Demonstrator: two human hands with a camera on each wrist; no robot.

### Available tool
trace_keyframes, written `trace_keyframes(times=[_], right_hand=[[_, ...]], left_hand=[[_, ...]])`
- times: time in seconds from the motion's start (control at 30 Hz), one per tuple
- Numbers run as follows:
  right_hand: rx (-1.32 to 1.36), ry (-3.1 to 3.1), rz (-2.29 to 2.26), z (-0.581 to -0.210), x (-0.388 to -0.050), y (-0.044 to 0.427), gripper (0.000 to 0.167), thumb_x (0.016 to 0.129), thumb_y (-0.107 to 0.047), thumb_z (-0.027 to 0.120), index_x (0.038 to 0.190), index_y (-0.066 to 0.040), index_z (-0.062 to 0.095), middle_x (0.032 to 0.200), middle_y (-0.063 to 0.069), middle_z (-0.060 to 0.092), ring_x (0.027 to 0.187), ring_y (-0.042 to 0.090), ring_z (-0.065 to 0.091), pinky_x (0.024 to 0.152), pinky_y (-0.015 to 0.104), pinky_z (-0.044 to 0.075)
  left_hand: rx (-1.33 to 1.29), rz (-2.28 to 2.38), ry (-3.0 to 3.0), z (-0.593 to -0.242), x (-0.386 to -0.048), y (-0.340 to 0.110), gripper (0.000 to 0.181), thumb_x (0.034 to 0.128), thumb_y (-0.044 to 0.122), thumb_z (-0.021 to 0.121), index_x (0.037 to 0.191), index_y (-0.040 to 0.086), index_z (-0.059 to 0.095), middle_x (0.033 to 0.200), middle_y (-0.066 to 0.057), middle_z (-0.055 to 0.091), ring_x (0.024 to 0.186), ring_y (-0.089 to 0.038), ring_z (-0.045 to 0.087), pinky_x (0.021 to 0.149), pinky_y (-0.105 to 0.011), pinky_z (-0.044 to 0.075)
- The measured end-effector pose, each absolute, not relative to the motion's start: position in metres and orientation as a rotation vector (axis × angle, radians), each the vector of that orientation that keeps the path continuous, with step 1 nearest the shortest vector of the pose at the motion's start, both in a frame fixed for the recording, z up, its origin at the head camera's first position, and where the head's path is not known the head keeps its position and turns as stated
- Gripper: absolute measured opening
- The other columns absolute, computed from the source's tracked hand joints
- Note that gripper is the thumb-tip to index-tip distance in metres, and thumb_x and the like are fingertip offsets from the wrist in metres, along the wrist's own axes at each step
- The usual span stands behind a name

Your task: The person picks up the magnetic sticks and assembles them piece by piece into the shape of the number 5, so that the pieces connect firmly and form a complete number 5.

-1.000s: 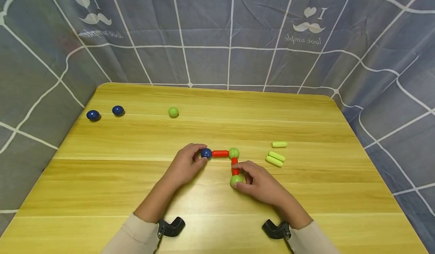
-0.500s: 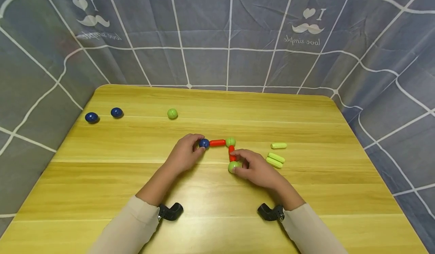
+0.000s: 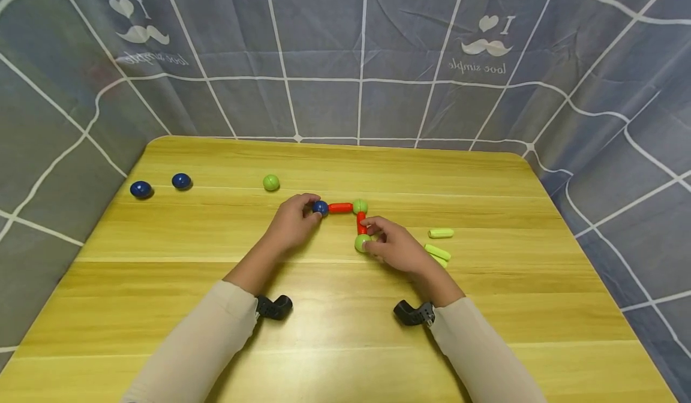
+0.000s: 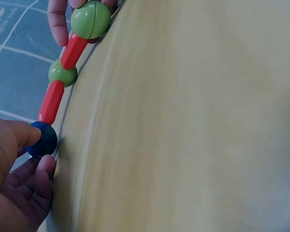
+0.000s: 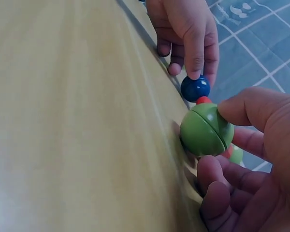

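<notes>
A joined chain of balls and rods forms an L on the table. Its blue ball (image 3: 321, 208) is pinched between the thumb and fingers of my left hand (image 3: 293, 222). From there a red rod (image 3: 341, 208) runs to a green ball (image 3: 360, 206) at the corner, and a second red rod (image 3: 361, 223) leads toward me to another green ball (image 3: 362, 243). My right hand (image 3: 398, 245) grips that near ball, with a finger along the second rod. In the right wrist view the near green ball (image 5: 206, 129) largely hides the rods behind it.
Two loose blue balls (image 3: 141, 189) lie at the table's far left. A single green ball (image 3: 271, 182) sits behind my left hand. Several short yellow-green rods (image 3: 441, 233) lie right of my right hand, one partly hidden by it. A grey curtain (image 3: 324, 49) hangs behind the table.
Both hands have moved the chain away from me across the table, slightly to the left. Its L shape stays the same, and the loose pieces have stayed in place.
</notes>
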State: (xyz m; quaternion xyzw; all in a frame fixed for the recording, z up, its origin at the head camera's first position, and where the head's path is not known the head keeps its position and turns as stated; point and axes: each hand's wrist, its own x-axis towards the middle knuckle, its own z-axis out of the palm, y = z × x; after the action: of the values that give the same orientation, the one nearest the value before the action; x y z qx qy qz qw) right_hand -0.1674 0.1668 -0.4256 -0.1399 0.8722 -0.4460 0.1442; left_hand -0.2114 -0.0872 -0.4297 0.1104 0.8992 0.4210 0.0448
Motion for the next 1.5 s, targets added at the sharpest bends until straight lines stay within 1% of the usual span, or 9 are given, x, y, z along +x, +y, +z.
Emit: trace_keyframes(times=[0.2, 0.37, 0.47, 0.77, 0.83, 0.97, 1.07, 1.33, 1.5], right_hand=[[-0.328, 2.501, -1.333, -0.426, -0.182, 0.161, 0.043, 0.094, -0.017, 0.066, 0.135, -0.01, 0.055, 0.116, 0.01, 0.058, 0.092, 0.023, 0.056, 0.074, 0.034, 0.05], [-0.304, 2.486, -1.379, -0.427, -0.19, 0.158, 0.043, 0.095, -0.016, 0.064, 0.136, -0.008, 0.054, 0.119, 0.013, 0.058, 0.094, 0.025, 0.057, 0.076, 0.033, 0.051], [-0.295, 2.478, -1.389, -0.427, -0.195, 0.157, 0.044, 0.096, -0.016, 0.062, 0.137, -0.007, 0.053, 0.121, 0.015, 0.056, 0.097, 0.026, 0.057, 0.077, 0.033, 0.052], [-0.24, 2.485, -1.379, -0.426, -0.2, 0.159, 0.044, 0.097, -0.017, 0.062, 0.139, -0.01, 0.052, 0.122, 0.013, 0.055, 0.103, 0.027, 0.056, 0.075, 0.033, 0.053], [-0.233, 2.488, -1.37, -0.427, -0.2, 0.159, 0.044, 0.097, -0.017, 0.061, 0.139, -0.01, 0.051, 0.122, 0.013, 0.055, 0.102, 0.027, 0.056, 0.074, 0.033, 0.053], [-0.241, 2.481, -1.362, -0.429, -0.199, 0.16, 0.043, 0.098, -0.017, 0.06, 0.139, -0.009, 0.051, 0.12, 0.013, 0.055, 0.099, 0.026, 0.056, 0.074, 0.032, 0.053], [-0.259, 2.484, -1.345, -0.428, -0.203, 0.16, 0.043, 0.098, -0.018, 0.06, 0.139, -0.009, 0.05, 0.12, 0.013, 0.056, 0.099, 0.026, 0.057, 0.075, 0.033, 0.053], [-0.332, 2.471, -1.304, -0.418, -0.202, 0.17, 0.05, 0.098, -0.017, 0.058, 0.146, -0.009, 0.044, 0.131, 0.015, 0.053, 0.101, 0.028, 0.06, 0.08, 0.037, 0.053], [-0.371, 2.538, -1.253, -0.404, -0.186, 0.187, 0.046, 0.099, -0.017, 0.057, 0.143, -0.007, 0.048, 0.134, 0.014, 0.054, 0.104, 0.029, 0.061, 0.078, 0.039, 0.052]], left_hand=[[0.242, 1.379, 2.708, -0.429, -0.227, -0.085, 0.037, 0.0973, 0.013, 0.062, 0.133, 0.004, 0.058, 0.127, -0.014, 0.059, 0.097, -0.027, 0.055, 0.087, -0.04, 0.046], [0.237, 1.37, 2.728, -0.427, -0.239, -0.082, 0.036, 0.0976, 0.012, 0.061, 0.133, 0.003, 0.058, 0.129, -0.014, 0.059, 0.102, -0.028, 0.057, 0.092, -0.042, 0.046], [0.239, 1.356, 2.738, -0.427, -0.246, -0.081, 0.037, 0.0974, 0.012, 0.062, 0.133, 0.002, 0.058, 0.129, -0.014, 0.059, 0.102, -0.028, 0.056, 0.093, -0.042, 0.046], [0.255, 1.349, 2.756, -0.436, -0.257, -0.077, 0.04, 0.0973, 0.015, 0.061, 0.135, 0.003, 0.057, 0.134, -0.016, 0.059, 0.111, -0.029, 0.055, 0.101, -0.043, 0.042], [0.255, 1.351, 2.763, -0.44, -0.257, -0.078, 0.043, 0.097, 0.018, 0.061, 0.138, 0.005, 0.056, 0.133, -0.015, 0.06, 0.11, -0.028, 0.056, 0.099, -0.043, 0.042], [0.248, 1.364, 2.779, -0.45, -0.257, -0.08, 0.047, 0.0963, 0.023, 0.062, 0.141, 0.01, 0.054, 0.128, -0.012, 0.063, 0.096, -0.025, 0.056, 0.087, -0.041, 0.044], [0.258, 1.397, 2.798, -0.452, -0.258, -0.082, 0.046, 0.0959, 0.023, 0.063, 0.14, 0.01, 0.056, 0.124, -0.01, 0.065, 0.09, -0.023, 0.056, 0.081, -0.039, 0.044], [0.256, 1.402, 2.855, -0.456, -0.257, -0.082, 0.044, 0.0965, 0.024, 0.063, 0.138, 0.01, 0.058, 0.124, -0.01, 0.066, 0.081, -0.023, 0.056, 0.073, -0.036, 0.044], [0.261, 1.399, 2.892, -0.458, -0.255, -0.08, 0.044, 0.0953, 0.023, 0.063, 0.137, 0.01, 0.059, 0.121, -0.01, 0.067, 0.078, -0.021, 0.056, 0.071, -0.035, 0.043]])
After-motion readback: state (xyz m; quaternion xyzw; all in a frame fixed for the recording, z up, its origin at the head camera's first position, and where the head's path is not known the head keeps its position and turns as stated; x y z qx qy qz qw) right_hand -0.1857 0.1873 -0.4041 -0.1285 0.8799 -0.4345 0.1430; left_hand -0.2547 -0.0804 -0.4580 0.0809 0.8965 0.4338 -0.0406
